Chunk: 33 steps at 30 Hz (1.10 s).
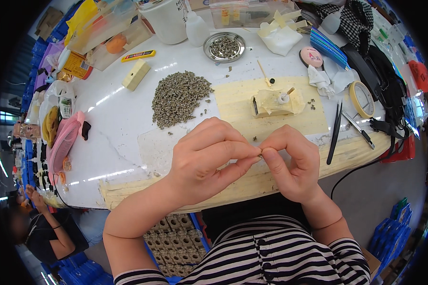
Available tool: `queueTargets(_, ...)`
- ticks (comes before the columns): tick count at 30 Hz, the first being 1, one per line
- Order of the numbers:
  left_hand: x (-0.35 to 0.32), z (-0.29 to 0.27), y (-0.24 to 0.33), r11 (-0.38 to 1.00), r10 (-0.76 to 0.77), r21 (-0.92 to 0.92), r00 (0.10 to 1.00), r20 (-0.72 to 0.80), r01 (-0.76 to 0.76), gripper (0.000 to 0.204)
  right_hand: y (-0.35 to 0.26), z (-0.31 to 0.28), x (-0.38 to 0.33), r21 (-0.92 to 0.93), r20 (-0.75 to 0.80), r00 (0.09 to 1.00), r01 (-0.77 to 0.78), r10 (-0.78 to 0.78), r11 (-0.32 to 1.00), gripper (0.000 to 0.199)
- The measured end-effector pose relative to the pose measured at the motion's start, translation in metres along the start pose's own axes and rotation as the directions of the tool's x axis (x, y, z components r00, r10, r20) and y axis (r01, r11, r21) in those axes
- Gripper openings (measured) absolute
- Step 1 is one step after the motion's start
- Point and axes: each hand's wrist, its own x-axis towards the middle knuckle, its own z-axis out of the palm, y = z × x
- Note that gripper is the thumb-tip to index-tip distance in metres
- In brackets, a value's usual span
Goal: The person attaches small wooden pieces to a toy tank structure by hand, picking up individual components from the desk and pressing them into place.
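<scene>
Near the table's front edge, my left hand (207, 159) and my right hand (290, 164) meet fingertip to fingertip. Both are closed in a pinch around one tiny metal piece (260, 155), mostly covered by the fingers. A similar loose piece (255, 138) lies just beyond them. Farther left spreads a big pile of small metal pieces (181, 99). Beyond my right hand, a box-like block (266, 107) wrapped in pale tape stands on the taped surface, with a small white container (283, 98) and a thin stick on top.
A round metal dish (207, 56) holds more pieces at the back. Black tweezers (335, 135), a craft knife (360, 130) and a tape roll (353, 96) lie right. A cream block (137, 75) and yellow cutter (138, 55) lie left. Below the table sits a crate of metal parts (173, 242).
</scene>
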Motion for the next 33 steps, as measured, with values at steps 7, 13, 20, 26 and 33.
queueTargets(7,-0.002,0.003,0.002,0.989,0.052,0.138,0.999,-0.01,-0.05,0.027,-0.003,0.003,0.005,-0.317,-0.04,0.961,0.247,-0.274,0.915,0.013)
queueTargets(13,-0.003,0.005,0.001,0.963,0.099,0.25,0.995,0.004,-0.097,0.03,0.002,0.01,0.0,-0.522,-0.021,0.91,0.343,-0.414,0.781,0.016)
queueTargets(20,-0.005,0.007,0.0,0.96,0.09,0.269,0.996,-0.014,-0.083,0.03,0.001,0.013,-0.001,-0.546,-0.024,0.905,0.343,-0.424,0.764,0.015)
queueTargets(26,-0.003,0.005,0.003,0.972,0.096,0.218,0.995,-0.033,-0.086,0.03,-0.001,0.003,0.002,-0.159,-0.035,0.996,0.08,-0.086,0.984,0.005)
queueTargets(33,-0.002,0.003,0.001,0.999,0.018,0.05,0.999,-0.029,-0.016,0.027,-0.001,0.0,0.0,0.033,0.027,0.996,-0.082,0.081,0.996,0.003)
